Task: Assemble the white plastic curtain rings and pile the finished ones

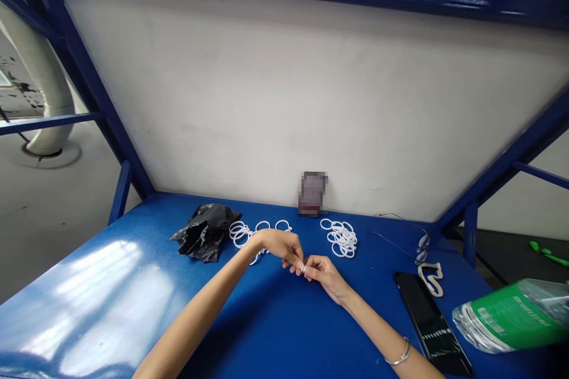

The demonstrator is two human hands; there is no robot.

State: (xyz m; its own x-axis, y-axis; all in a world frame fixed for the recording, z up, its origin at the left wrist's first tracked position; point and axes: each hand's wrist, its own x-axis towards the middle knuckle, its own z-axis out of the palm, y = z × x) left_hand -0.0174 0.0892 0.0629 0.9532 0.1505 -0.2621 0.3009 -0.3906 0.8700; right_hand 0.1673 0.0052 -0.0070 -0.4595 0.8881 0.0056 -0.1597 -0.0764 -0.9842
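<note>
My left hand [281, 245] and my right hand [326, 273] meet over the blue table [133, 302], fingertips pinched together on a small white ring [304, 268]. A loose pile of white rings [243, 232] lies just behind my left hand. Another heap of white rings [341, 238] sits behind my right hand. My right wrist wears a thin silver bracelet [400, 356].
A crumpled black plastic bag [205, 232] lies at the back left. A black phone [431, 323] and white eyeglasses [430, 275] lie to the right; a clear bottle with a green label [511, 315] sits at the right edge. A small dark card [312, 193] leans against the white backboard.
</note>
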